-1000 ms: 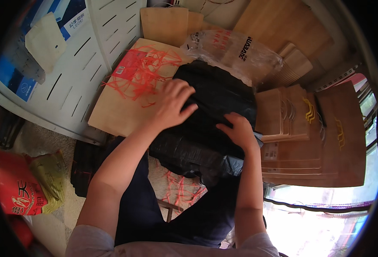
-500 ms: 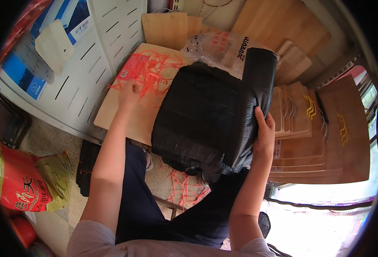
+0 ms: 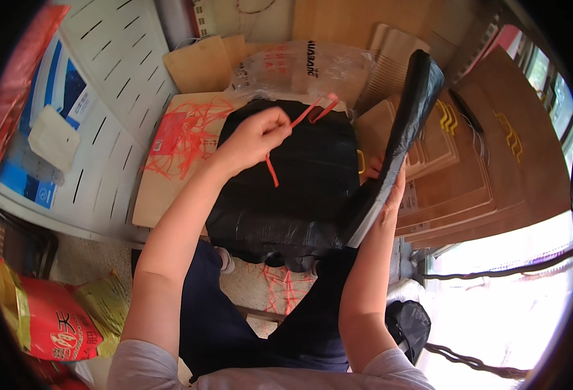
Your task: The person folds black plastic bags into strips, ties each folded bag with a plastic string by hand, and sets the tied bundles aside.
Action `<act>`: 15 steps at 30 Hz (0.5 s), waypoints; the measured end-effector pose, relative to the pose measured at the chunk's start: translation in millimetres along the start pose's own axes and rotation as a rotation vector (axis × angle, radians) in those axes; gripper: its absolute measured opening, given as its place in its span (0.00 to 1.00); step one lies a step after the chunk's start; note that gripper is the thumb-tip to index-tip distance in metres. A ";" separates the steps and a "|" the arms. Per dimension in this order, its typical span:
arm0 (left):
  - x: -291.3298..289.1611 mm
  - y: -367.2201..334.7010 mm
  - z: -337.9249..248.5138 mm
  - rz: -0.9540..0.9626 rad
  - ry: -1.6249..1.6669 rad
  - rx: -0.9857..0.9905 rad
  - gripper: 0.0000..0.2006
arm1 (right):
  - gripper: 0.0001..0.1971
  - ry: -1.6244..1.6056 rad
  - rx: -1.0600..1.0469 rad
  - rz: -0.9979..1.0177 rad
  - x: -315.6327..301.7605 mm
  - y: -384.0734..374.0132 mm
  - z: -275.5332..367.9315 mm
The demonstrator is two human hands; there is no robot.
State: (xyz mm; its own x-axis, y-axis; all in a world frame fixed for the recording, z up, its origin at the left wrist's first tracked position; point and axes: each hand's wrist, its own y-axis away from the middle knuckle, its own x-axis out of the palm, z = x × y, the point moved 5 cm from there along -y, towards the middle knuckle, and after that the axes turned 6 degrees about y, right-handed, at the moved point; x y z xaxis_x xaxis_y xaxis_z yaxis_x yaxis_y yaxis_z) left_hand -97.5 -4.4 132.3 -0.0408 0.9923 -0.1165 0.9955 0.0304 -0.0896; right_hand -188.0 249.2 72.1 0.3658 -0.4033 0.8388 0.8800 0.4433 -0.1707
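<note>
My left hand (image 3: 260,138) is closed in a pinch over the middle of a stack of black plastic bags (image 3: 289,195). Out of it run the two ends of a thin red plastic strip (image 3: 302,114), one drooping below the fingers. My right hand (image 3: 393,185) grips a long folded bundle of black plastic bags (image 3: 406,123), tipped up on edge at the stack's right side. Its fingertips show on the bundle's left side. More red strips (image 3: 185,140) lie in a tangle on the wooden board (image 3: 146,205), left of the stack.
Boards with yellow handles (image 3: 455,156) lean at the right. A clear plastic wrapper (image 3: 299,68) lies behind the stack. A white slotted metal panel (image 3: 98,110) rises at the left. A red and yellow sack (image 3: 62,318) stands lower left. Loose red strips (image 3: 280,292) litter the floor.
My left hand has come right from the tangle with a red strip, now over the black stack. My right hand has lifted the folded bundle from lying on the stack to standing on edge.
</note>
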 end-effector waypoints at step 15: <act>-10.1 43.0 132.5 -0.040 0.585 -0.626 0.02 | 0.22 0.679 0.779 -0.079 4.8 -5.5 -139.9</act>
State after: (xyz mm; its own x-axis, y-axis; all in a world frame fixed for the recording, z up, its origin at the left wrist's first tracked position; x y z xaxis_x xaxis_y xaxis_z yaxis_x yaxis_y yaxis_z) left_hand -65.6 -28.9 -1.4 -0.1974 0.8861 0.4194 0.8651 -0.0437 0.4996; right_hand -148.8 132.8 4.7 0.6218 -0.7131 0.3238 0.5571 0.6934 0.4570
